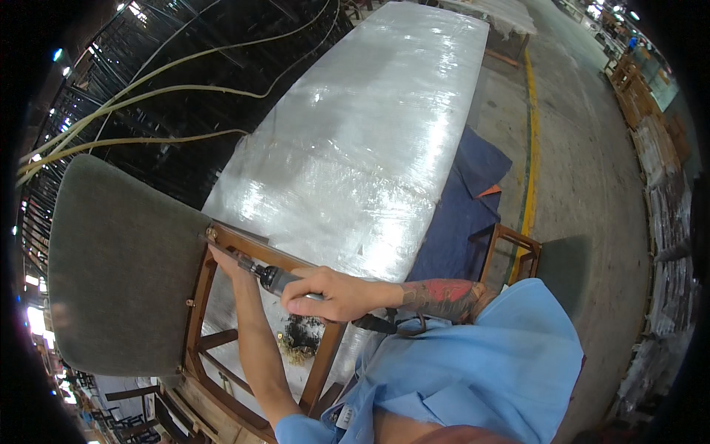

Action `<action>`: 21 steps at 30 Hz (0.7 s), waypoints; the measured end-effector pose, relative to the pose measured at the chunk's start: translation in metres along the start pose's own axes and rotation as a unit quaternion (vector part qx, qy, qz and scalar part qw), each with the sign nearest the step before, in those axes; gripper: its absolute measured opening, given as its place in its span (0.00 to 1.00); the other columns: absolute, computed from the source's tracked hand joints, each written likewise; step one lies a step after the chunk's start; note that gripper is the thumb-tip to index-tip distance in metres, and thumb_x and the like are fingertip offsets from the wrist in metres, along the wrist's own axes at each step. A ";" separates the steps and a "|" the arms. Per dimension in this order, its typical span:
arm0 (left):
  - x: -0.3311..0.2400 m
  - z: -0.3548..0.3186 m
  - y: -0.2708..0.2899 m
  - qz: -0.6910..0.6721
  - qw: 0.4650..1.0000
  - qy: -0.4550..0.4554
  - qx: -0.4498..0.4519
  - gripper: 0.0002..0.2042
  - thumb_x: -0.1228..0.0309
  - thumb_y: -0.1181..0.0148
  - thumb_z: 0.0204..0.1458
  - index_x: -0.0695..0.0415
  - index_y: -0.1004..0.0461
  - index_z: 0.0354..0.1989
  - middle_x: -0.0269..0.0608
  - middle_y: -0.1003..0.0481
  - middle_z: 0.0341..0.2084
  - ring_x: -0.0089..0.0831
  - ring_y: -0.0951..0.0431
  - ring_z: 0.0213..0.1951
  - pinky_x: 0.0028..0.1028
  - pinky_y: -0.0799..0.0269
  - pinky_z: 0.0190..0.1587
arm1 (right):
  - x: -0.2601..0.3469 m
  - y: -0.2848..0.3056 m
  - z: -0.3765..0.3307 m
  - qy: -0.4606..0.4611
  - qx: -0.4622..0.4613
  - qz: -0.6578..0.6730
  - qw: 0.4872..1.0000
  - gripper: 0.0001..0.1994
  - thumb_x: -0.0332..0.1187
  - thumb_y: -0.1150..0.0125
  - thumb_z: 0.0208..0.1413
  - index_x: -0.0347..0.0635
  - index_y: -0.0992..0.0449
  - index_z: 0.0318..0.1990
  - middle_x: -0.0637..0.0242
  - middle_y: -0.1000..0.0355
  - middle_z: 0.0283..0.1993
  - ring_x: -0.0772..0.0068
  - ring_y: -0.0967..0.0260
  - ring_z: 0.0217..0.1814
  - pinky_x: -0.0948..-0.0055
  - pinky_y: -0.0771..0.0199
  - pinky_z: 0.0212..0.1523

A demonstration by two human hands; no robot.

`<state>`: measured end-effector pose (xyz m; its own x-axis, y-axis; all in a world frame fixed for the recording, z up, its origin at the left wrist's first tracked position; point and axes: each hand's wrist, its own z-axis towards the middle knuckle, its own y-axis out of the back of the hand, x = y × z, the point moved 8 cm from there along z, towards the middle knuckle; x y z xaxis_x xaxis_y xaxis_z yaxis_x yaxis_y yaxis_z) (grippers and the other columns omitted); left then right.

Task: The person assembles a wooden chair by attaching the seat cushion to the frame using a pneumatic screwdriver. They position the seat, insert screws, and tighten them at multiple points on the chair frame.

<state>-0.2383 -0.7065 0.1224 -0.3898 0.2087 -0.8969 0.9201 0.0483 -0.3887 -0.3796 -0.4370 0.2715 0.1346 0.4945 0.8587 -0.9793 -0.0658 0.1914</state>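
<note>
Here, right grip (pixel 325 294) curled around a drill (pixel 274 280), its tip pointed at the chair (pixel 127 270), left grip (pixel 228 264) was beside the tip, couldn't tell if pinching.

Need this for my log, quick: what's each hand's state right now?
Left hand: at the chair frame; open or closed cannot be told.
Right hand: closed, holding a power tool.
</note>
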 end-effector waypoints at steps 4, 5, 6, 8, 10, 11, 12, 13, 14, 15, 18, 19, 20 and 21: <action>0.014 0.014 0.017 -0.057 0.998 0.016 0.008 0.29 0.43 0.51 0.59 0.53 0.32 0.58 0.39 0.29 0.50 0.35 0.27 0.49 0.35 0.28 0.50 | 0.003 -0.005 -0.001 -0.073 0.015 0.071 0.995 0.10 0.37 0.49 0.66 0.40 0.24 0.41 0.63 0.35 0.37 0.71 0.31 0.31 0.71 0.30 0.30; 0.006 -0.010 -0.016 -0.065 0.997 0.032 0.009 0.28 0.44 0.52 0.60 0.54 0.32 0.59 0.39 0.29 0.52 0.36 0.27 0.52 0.36 0.29 0.53 | 0.000 0.002 -0.003 -0.069 0.005 0.058 0.996 0.10 0.36 0.49 0.66 0.40 0.24 0.41 0.63 0.35 0.37 0.71 0.31 0.30 0.72 0.29 0.30; -0.005 -0.027 -0.025 -0.074 0.997 0.039 0.000 0.28 0.45 0.52 0.61 0.54 0.33 0.60 0.39 0.30 0.54 0.37 0.28 0.54 0.37 0.31 0.56 | 0.001 0.001 -0.001 -0.059 0.007 0.052 0.997 0.10 0.36 0.49 0.66 0.40 0.25 0.41 0.63 0.35 0.36 0.71 0.31 0.29 0.72 0.29 0.30; -0.004 -0.021 -0.017 -0.090 0.996 0.025 0.007 0.29 0.45 0.50 0.59 0.53 0.33 0.61 0.39 0.30 0.55 0.37 0.29 0.54 0.38 0.32 0.56 | 0.005 0.000 0.001 -0.064 0.015 0.066 0.996 0.10 0.36 0.49 0.66 0.39 0.25 0.40 0.64 0.35 0.36 0.73 0.30 0.28 0.73 0.29 0.28; -0.012 -0.039 -0.027 -0.077 0.997 0.010 -0.028 0.29 0.45 0.49 0.59 0.54 0.33 0.61 0.39 0.30 0.55 0.37 0.29 0.55 0.38 0.33 0.57 | 0.005 0.001 0.000 -0.096 0.019 0.085 0.992 0.11 0.38 0.49 0.66 0.39 0.25 0.40 0.62 0.35 0.35 0.69 0.31 0.30 0.71 0.29 0.31; -0.012 -0.038 -0.026 -0.077 0.997 0.012 -0.029 0.30 0.45 0.49 0.58 0.54 0.33 0.61 0.39 0.30 0.55 0.37 0.29 0.55 0.38 0.33 0.57 | 0.006 0.001 0.000 -0.125 0.023 0.097 0.987 0.13 0.39 0.49 0.66 0.39 0.25 0.40 0.60 0.35 0.34 0.65 0.32 0.33 0.67 0.30 0.35; -0.011 -0.035 -0.023 -0.078 0.996 0.014 -0.029 0.30 0.45 0.49 0.58 0.54 0.33 0.61 0.39 0.30 0.55 0.37 0.30 0.55 0.38 0.34 0.57 | 0.004 0.000 -0.001 -0.153 0.027 0.109 0.982 0.14 0.41 0.49 0.65 0.39 0.25 0.40 0.58 0.34 0.33 0.60 0.32 0.36 0.64 0.30 0.39; -0.010 -0.032 -0.021 -0.079 0.996 0.016 -0.029 0.30 0.44 0.48 0.58 0.54 0.33 0.61 0.40 0.30 0.55 0.37 0.30 0.56 0.38 0.34 0.58 | 0.005 0.000 -0.001 -0.127 0.024 0.099 0.987 0.13 0.40 0.49 0.66 0.39 0.25 0.40 0.60 0.35 0.34 0.65 0.32 0.33 0.68 0.30 0.35; -0.010 -0.030 -0.018 -0.067 0.997 0.015 -0.031 0.30 0.45 0.48 0.58 0.54 0.33 0.61 0.40 0.30 0.55 0.38 0.30 0.56 0.37 0.34 0.58 | 0.004 0.000 0.001 -0.101 0.020 0.089 0.991 0.12 0.38 0.49 0.66 0.39 0.25 0.40 0.62 0.35 0.36 0.70 0.31 0.30 0.71 0.29 0.31; -0.009 -0.027 -0.016 -0.055 0.998 0.013 -0.033 0.30 0.45 0.48 0.58 0.54 0.33 0.61 0.40 0.31 0.56 0.38 0.30 0.56 0.37 0.35 0.58 | 0.005 0.001 0.002 -0.074 0.016 0.079 0.994 0.11 0.37 0.49 0.67 0.40 0.25 0.40 0.64 0.36 0.37 0.75 0.30 0.27 0.75 0.29 0.27; -0.011 -0.033 -0.022 -0.054 0.998 -0.012 -0.030 0.30 0.45 0.48 0.58 0.54 0.33 0.61 0.40 0.31 0.56 0.38 0.30 0.55 0.37 0.35 0.59 | 0.004 0.002 0.000 -0.122 0.026 0.110 0.986 0.11 0.37 0.49 0.67 0.40 0.25 0.40 0.64 0.36 0.37 0.75 0.30 0.27 0.75 0.28 0.27; -0.012 -0.036 -0.025 -0.060 0.998 -0.024 -0.027 0.30 0.45 0.48 0.58 0.54 0.33 0.61 0.40 0.31 0.55 0.38 0.30 0.55 0.37 0.35 0.59 | 0.004 0.003 0.001 -0.109 0.017 0.105 0.988 0.12 0.38 0.49 0.67 0.39 0.25 0.40 0.63 0.36 0.36 0.73 0.30 0.28 0.74 0.28 0.27; -0.011 -0.035 -0.024 -0.070 0.997 -0.022 -0.028 0.29 0.45 0.49 0.58 0.53 0.33 0.60 0.40 0.31 0.55 0.37 0.30 0.55 0.37 0.35 0.58 | 0.004 0.002 0.001 -0.095 0.010 0.101 0.990 0.13 0.39 0.49 0.66 0.38 0.26 0.40 0.62 0.36 0.34 0.71 0.30 0.29 0.73 0.27 0.27; -0.008 -0.032 -0.021 -0.080 0.996 -0.020 -0.028 0.29 0.45 0.49 0.58 0.53 0.32 0.60 0.40 0.31 0.55 0.37 0.30 0.55 0.37 0.35 0.58 | 0.006 0.003 0.001 -0.082 0.003 0.096 0.992 0.14 0.40 0.50 0.66 0.38 0.26 0.40 0.61 0.36 0.33 0.69 0.31 0.30 0.72 0.26 0.26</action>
<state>-0.2533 -0.6777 0.1444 -0.5315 0.1548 -0.8328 0.8465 0.1323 -0.5157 -0.3816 -0.4354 0.2774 -0.0322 0.3254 0.9450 -0.9884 -0.1507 0.0183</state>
